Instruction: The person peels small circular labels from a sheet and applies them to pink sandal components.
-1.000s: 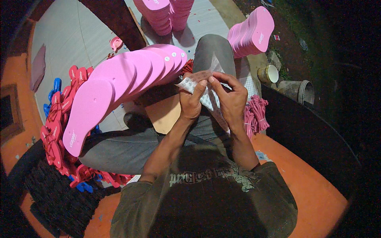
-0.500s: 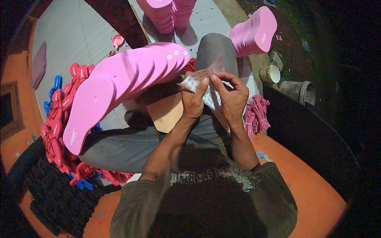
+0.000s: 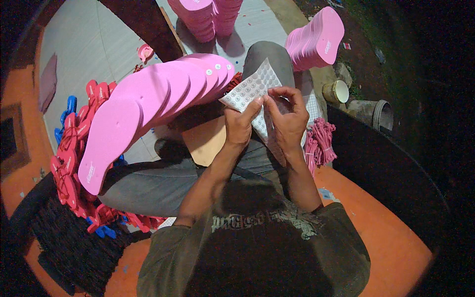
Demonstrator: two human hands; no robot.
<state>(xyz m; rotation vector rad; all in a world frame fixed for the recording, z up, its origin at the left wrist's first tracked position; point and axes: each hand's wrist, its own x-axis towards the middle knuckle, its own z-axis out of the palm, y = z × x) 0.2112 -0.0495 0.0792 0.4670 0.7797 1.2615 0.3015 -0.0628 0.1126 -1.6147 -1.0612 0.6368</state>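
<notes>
A white sheet of small round stickers (image 3: pixel 244 94) is held up above my lap. My left hand (image 3: pixel 238 127) grips its lower left part, thumb on top. My right hand (image 3: pixel 289 119) is closed too, thumb and forefinger pinched at the sheet's right side; whether a single sticker is between them cannot be made out. Part of the sheet hangs down between my hands. To the left, pink flip-flop soles (image 3: pixel 113 129) lie fanned over one another. Three at the far end of that row carry a round white sticker (image 3: pixel 209 72) each.
Further pink soles stand in stacks (image 3: pixel 316 42) ahead and to the right. Red flip-flops (image 3: pixel 69 163), some blue ones among them, are heaped at the left. A bundle of pink straps (image 3: pixel 322 142) lies right of my right hand. A white bucket (image 3: pixel 336 92) is beyond.
The sheet has turned so its printed face and upper corner now show flat and bright. Both hands keep nearly the same place, with the right fingers still pinched at it.
</notes>
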